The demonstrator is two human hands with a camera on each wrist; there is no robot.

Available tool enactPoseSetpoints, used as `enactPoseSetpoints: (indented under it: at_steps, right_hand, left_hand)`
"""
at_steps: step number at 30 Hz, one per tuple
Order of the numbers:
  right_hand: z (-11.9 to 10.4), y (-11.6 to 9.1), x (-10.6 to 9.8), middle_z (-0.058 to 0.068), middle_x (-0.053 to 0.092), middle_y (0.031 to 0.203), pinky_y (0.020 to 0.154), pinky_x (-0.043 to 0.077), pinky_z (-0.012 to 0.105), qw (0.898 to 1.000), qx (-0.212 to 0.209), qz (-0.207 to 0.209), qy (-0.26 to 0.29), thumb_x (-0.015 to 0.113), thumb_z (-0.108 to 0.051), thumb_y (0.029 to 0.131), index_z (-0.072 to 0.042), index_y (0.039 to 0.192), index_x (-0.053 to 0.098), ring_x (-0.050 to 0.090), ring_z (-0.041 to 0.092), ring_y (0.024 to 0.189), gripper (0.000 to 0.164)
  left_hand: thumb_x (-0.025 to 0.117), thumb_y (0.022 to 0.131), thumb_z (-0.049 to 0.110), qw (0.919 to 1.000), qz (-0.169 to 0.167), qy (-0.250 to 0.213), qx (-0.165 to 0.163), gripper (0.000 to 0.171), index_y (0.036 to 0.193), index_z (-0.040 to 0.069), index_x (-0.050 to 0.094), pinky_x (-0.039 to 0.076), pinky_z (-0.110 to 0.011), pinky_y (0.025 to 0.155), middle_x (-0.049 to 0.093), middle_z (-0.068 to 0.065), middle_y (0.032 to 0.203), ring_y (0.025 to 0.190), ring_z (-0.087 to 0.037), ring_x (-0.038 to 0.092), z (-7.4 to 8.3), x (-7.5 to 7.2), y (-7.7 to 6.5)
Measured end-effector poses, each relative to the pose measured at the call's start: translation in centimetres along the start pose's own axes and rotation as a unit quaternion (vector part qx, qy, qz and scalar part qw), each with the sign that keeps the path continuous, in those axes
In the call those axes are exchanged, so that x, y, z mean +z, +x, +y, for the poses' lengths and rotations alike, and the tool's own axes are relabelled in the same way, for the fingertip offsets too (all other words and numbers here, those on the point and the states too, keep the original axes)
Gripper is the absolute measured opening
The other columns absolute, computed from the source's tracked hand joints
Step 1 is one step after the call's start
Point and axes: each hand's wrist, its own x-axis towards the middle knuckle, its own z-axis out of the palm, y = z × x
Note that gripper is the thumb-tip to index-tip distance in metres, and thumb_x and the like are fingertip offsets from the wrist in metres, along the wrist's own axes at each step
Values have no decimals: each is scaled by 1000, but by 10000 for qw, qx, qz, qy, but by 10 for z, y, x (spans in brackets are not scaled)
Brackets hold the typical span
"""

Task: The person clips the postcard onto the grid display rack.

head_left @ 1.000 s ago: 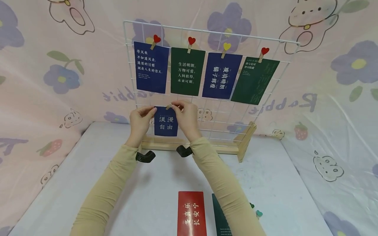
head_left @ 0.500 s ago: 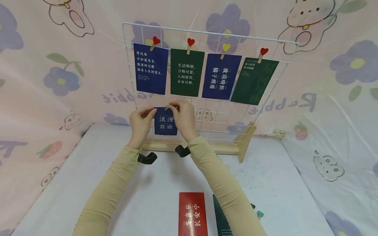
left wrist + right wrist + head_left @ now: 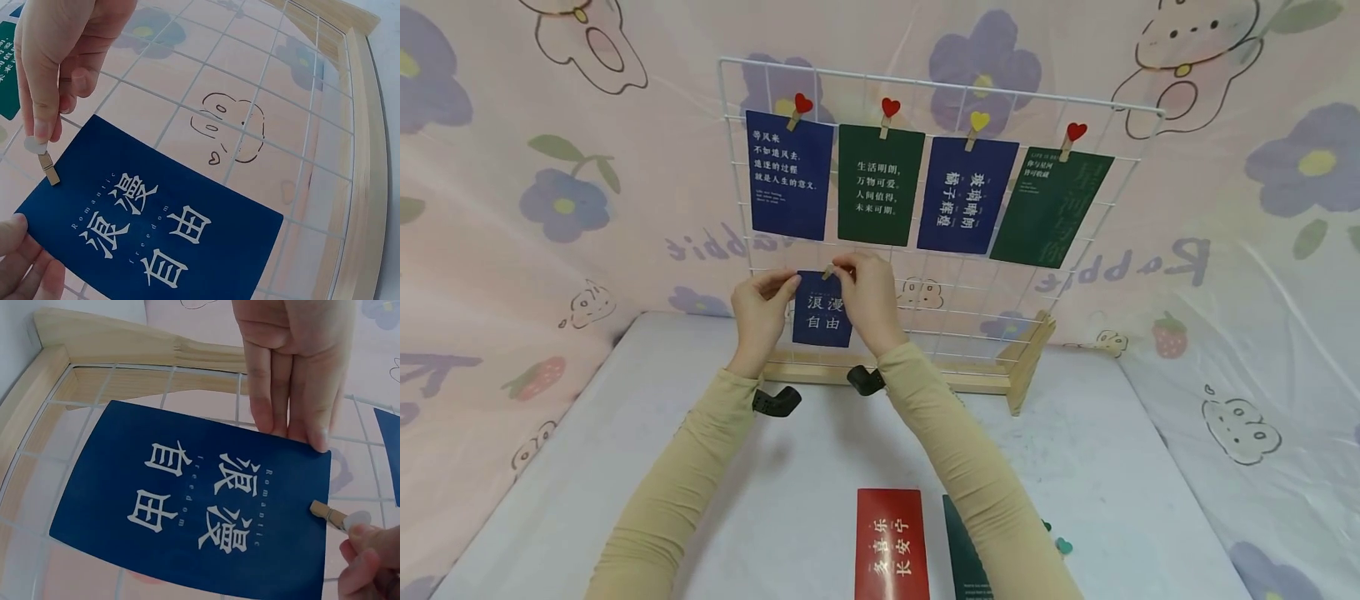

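Observation:
A dark blue card (image 3: pixel 822 321) with white lettering stands against the lower left of a white wire grid (image 3: pixel 940 321). My left hand (image 3: pixel 762 312) pinches its upper left corner between thumb and fingers; the right wrist view shows this left hand (image 3: pixel 297 375) at the card's edge. With my right hand (image 3: pixel 871 300) I pinch a small wooden clothespin (image 3: pixel 48 169) by its pale, rounded end. The clothespin's tip (image 3: pixel 320 509) lies over the card's top edge. Whether it also bites a grid wire is hidden.
Above, a blue card (image 3: pixel 790 208), a green card (image 3: pixel 880 217), another blue card (image 3: pixel 962 229) and a tilted green card (image 3: pixel 1037 229) hang from heart clothespins. The grid stands in a wooden base (image 3: pixel 970 382). On the table lie a red card (image 3: pixel 889 500), a partly covered green card (image 3: pixel 964 550) and a green heart clothespin (image 3: pixel 1063 546).
Both hands stay at the card's top edge with hardly any movement. My right hand has shifted very slightly left against the card; the whole view shifts a little.

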Motion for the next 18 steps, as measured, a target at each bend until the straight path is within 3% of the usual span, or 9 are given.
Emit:
enactPoseSetpoints:
  at_steps: [10, 14, 18]
  right_hand:
    - [1, 4, -1, 5, 65, 94, 68, 50, 19, 9996, -213, 28, -199, 61, -8, 94, -4, 105, 73, 58, 13, 80, 16]
    - [6, 0, 0, 5, 64, 92, 68, 50, 18, 9995, -288, 1, -107, 59, -5, 95, -3, 109, 71, 59, 13, 79, 19]
    - [11, -5, -2, 7, 68, 101, 74, 52, 20, 9996, -250, -107, 102, 55, -1, 96, -3, 114, 70, 62, 14, 86, 23]
  left_hand:
    - [69, 87, 3, 9998, 41, 4, 203, 15, 99, -5, 72, 53, -18, 69, 70, -20, 92, 79, -30, 67, 3, 1, 1]
    - [69, 86, 1, 9998, -30, 23, 203, 14, 99, -5, 72, 53, -18, 70, 70, -20, 92, 80, -28, 68, 2, -1, -1]
    - [69, 86, -3, 9998, -112, -42, 131, 15, 100, -7, 71, 54, -18, 70, 70, -21, 94, 82, -29, 68, 1, -2, -5]
